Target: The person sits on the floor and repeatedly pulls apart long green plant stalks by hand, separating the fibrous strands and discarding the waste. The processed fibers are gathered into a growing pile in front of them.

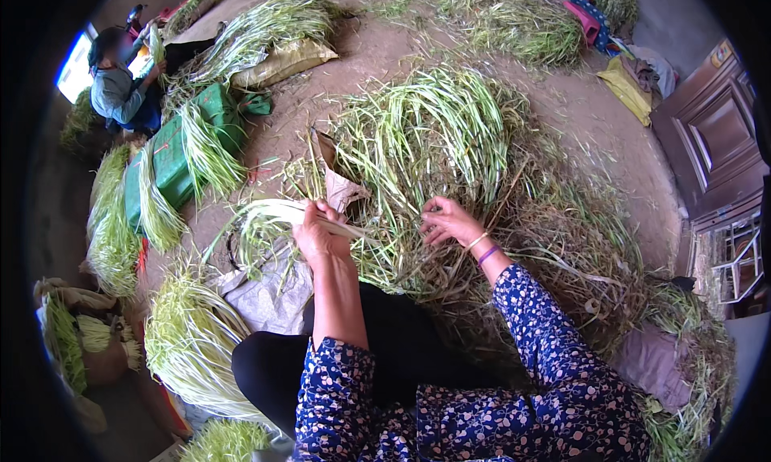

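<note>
My left hand (pixel 322 230) is closed around a bunch of pale green-white leafy stalks (pixel 274 209), whose leafy ends droop to the left and whose thin ends point right. My right hand (pixel 446 221), with a light bangle and a purple band at the wrist, is over the near edge of a large heap of long green stalks (pixel 446 119). Its fingers are curled and apart; whether a stalk lies between their tips cannot be told. Dry brown plant litter (pixel 566 251) spreads beneath and right of this hand. A pile of cleaned-looking pale stalks (pixel 193 341) lies at my left knee.
A green wrapped bundle (pixel 174 155) with stalks draped over it stands at the left. Behind it a person (pixel 120 89) holds stalks. Further heaps lie at the back, one by a yellowish sack (pixel 283 63). A brown panelled door (pixel 711 131) is at the right.
</note>
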The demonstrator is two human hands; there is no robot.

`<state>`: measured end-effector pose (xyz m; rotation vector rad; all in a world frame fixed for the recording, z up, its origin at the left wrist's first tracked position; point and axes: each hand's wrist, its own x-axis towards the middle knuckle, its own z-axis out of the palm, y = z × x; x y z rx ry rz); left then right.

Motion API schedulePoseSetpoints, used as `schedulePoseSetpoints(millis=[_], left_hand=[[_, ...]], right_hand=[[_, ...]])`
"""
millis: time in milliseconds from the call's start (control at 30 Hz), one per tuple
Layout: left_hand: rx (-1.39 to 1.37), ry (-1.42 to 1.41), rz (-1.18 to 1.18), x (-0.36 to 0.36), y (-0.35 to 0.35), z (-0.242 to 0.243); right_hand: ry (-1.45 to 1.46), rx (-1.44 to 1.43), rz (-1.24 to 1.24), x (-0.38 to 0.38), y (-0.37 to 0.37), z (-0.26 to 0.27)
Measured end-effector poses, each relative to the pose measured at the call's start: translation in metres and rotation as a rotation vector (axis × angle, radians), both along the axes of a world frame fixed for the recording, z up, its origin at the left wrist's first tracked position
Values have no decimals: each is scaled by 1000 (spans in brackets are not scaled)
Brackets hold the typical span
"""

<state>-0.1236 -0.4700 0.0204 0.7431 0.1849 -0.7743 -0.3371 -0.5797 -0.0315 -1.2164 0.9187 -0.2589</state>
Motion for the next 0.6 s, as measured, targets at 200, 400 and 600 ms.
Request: schedulePoseSetpoints(millis=[200, 400, 600], left_hand=[[119, 241, -170, -21, -10, -8], [256, 200, -268, -35, -19, -21], [402, 34, -390, -47, -23, -26]], right_hand=[[580, -821, -137, 31, -10, -36], [144, -677, -435, 19, -16, -68], [-248, -176, -544, 11, 18, -25]])
